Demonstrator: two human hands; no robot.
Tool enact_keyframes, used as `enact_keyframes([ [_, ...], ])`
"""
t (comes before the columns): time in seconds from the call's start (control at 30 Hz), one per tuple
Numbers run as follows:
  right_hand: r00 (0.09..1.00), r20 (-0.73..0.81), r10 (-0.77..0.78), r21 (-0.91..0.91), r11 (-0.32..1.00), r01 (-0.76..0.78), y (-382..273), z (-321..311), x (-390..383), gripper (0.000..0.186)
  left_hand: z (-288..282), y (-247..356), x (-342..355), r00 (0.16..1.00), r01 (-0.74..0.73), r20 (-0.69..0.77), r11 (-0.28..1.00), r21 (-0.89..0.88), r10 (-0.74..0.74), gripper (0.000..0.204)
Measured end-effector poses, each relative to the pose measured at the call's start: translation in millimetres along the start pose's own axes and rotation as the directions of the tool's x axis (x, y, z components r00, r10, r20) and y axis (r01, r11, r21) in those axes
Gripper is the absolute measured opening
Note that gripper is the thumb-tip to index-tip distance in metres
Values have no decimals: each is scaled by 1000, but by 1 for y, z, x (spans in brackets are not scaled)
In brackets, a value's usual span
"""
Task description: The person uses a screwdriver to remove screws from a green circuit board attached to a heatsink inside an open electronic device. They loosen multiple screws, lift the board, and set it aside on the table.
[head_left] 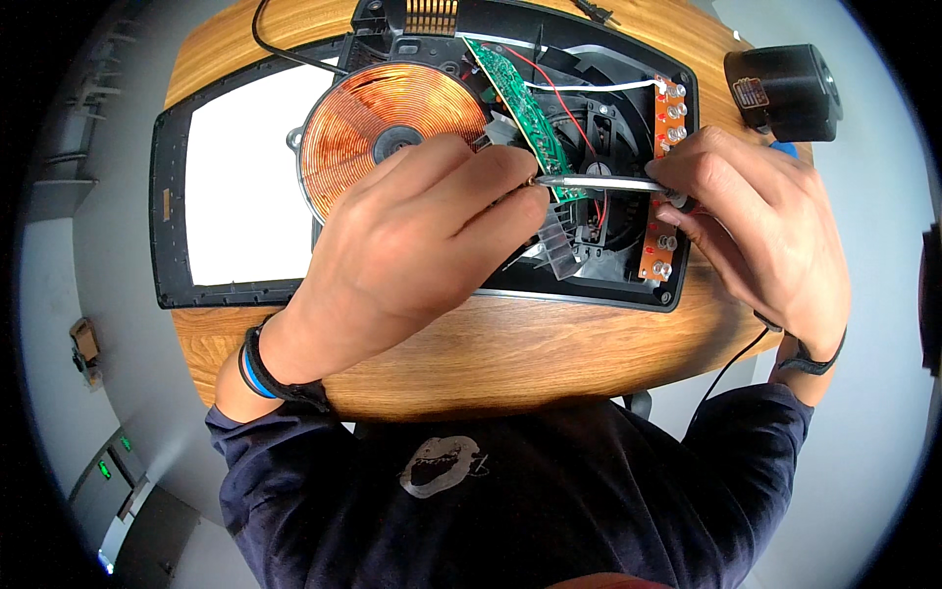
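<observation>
An opened induction cooker (172, 196) has a copper coil (343, 118), a tilted green circuit board (515, 93), a clear finned part (559, 245), a black fan (579, 133) and an orange button board (650, 250). My right hand (765, 226) grips a screwdriver (603, 183) near its handle, its shaft pointing left across the green board. My left hand (422, 236) is closed at the screwdriver's tip, beside the board's lower end; what its fingertips hold is hidden.
The cooker lies on a wooden table (491, 363). A black cylindrical object (795, 88) sits at the back right. A dark cord (260, 34) runs from the cooker's back left, and a plug (594, 12) lies behind it.
</observation>
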State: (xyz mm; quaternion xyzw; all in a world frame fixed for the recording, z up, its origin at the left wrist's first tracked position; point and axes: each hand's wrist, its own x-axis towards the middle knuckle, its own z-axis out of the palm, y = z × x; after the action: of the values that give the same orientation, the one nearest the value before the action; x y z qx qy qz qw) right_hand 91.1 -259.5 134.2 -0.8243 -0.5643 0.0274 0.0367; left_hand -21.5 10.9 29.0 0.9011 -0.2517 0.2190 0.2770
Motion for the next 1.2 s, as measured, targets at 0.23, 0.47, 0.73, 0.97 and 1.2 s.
enact_keyframes([
  [0.23, 997, -48, -53, -187, 981, 43, -8, -4, 5, 27, -2, 3, 1, 1000, -1, 31, 999, 35, 0, 32],
  [0.47, 991, -76, -107, -225, 971, 87, -5, -2, 5, 29, -2, 4, 0, 999, 1, 44, 998, 60, -4, 32],
  [0.73, 990, -78, -115, -236, 967, 93, -4, -4, 3, 31, -2, 3, 2, 1000, -5, 30, 999, 41, 4, 34],
  [0.97, 990, -81, -116, -221, 970, 96, -5, -5, 3, 30, -1, 2, 2, 1000, -10, 21, 1000, 30, 9, 33],
  [1.2, 991, -65, -119, -227, 969, 102, -5, -4, 4, 31, -2, 3, 0, 999, 1, 34, 999, 42, -2, 32],
])
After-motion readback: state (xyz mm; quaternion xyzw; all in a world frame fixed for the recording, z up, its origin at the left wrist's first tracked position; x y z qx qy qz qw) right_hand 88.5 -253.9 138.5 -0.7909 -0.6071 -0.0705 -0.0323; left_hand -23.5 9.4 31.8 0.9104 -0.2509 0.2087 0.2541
